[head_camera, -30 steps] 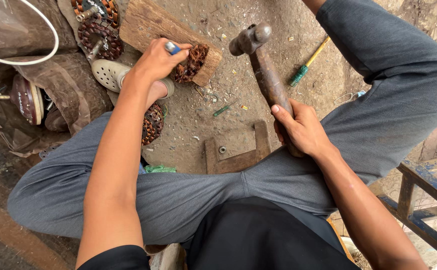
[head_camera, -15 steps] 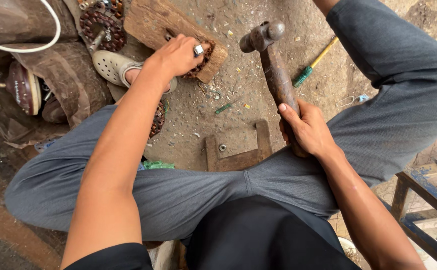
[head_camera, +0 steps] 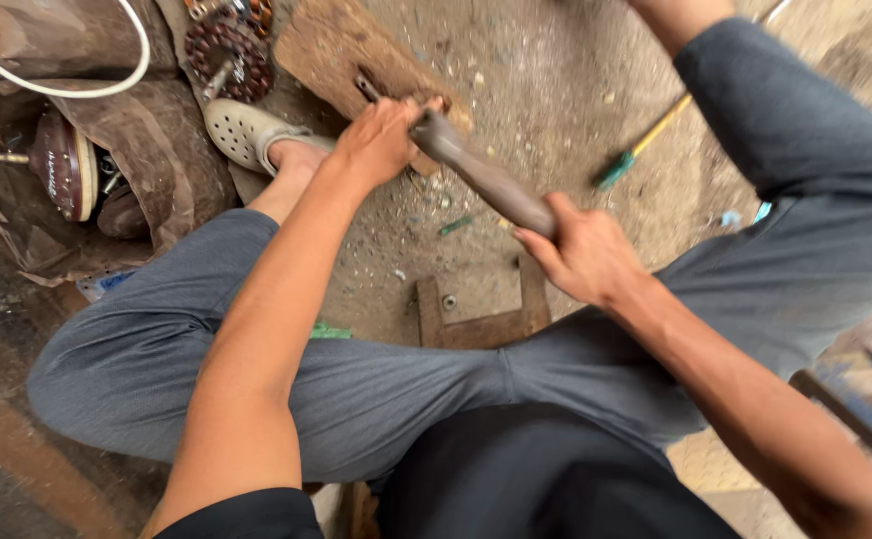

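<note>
Floor: bare, dusty concrete strewn with grit and small chips; darker and stained at far left.

Wood block: rough plank lying flat at far centre.

Left hand: fingers curled closed at the block's near edge, gripping a small piece that cannot be made out.

Right hand: closed tight around the hammer handle; the head is down beside the left hand at the block.

Shoe: pale, perforated, on the foot left of the block.

Coil: round, copper-wound, far left of the block.

Screwdriver: yellow shaft, green tip, lying right of the hammer.

Wood frame: U-shaped, on the floor between the grey-trousered legs.

White cable: looped at far left over brown sacking.
</note>
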`<control>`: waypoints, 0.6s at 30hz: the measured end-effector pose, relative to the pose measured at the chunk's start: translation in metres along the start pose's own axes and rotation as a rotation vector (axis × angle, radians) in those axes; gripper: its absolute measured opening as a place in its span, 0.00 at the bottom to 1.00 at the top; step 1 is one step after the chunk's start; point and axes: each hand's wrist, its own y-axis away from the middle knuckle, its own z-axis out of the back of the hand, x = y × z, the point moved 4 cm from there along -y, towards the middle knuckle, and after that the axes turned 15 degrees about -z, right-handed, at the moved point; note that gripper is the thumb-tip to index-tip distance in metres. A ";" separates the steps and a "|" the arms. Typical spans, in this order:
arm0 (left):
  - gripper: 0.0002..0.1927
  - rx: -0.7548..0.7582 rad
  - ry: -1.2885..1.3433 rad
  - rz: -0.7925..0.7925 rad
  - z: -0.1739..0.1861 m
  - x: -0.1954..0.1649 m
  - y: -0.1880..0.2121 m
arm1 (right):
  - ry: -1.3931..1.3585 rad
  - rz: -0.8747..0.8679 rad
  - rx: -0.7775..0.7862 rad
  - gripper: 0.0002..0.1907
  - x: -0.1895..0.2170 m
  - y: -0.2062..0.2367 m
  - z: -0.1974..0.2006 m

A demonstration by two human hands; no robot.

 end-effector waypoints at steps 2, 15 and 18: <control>0.17 -0.073 -0.092 -0.097 0.002 -0.002 -0.001 | -0.030 -0.005 -0.056 0.25 0.003 -0.001 0.002; 0.14 -0.379 0.035 -0.283 -0.004 0.004 0.023 | -0.293 -0.006 -0.011 0.23 0.030 0.009 0.003; 0.20 -0.381 -0.074 -0.310 -0.005 0.006 0.022 | -0.026 -0.026 -0.041 0.26 0.040 0.008 -0.003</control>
